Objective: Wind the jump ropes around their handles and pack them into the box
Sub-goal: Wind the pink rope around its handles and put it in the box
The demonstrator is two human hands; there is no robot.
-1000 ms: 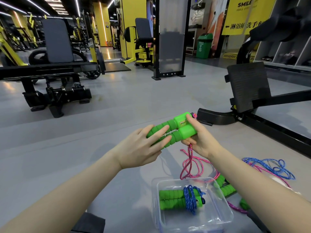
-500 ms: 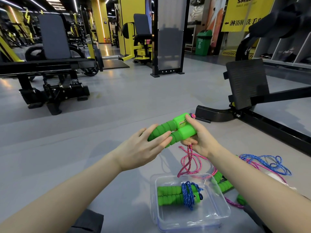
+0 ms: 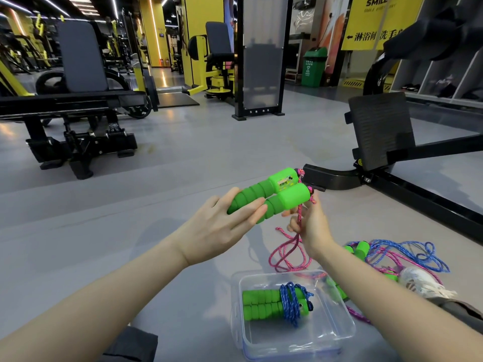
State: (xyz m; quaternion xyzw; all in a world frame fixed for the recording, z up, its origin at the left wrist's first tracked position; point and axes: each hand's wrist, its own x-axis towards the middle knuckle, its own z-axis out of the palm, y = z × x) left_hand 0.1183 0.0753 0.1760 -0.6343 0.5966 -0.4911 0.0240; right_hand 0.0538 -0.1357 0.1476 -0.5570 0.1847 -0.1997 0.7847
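- The left hand (image 3: 219, 226) is raised above the floor (image 3: 104, 231), and the ribbed narrow ends of a pair of green handles (image 3: 271, 194) are held in its grip. The fingers lie nearly straight across them, and the thumb is hidden.
- The two handles are kept side by side and touching, tilted with their thick ends up and to the right.
- The right hand (image 3: 311, 226) is held just below those thick ends. Its grip is narrow, with the fingers curled and the pink rope (image 3: 290, 252) pinched between them.
- From the handle tips, the pink rope is led down through that pinch and hangs in loose loops that reach the far rim of the clear plastic box (image 3: 339, 335).
- One wound jump rope (image 3: 274, 304) is lying inside the box, its green handles bound together by blue cord.
- To the right of the box, a loose blue rope (image 3: 407, 254) and more pink cord are tangled on the floor around further green handles (image 3: 362, 250).
- Gym machines and a green bin (image 3: 313, 66) are seen well beyond.
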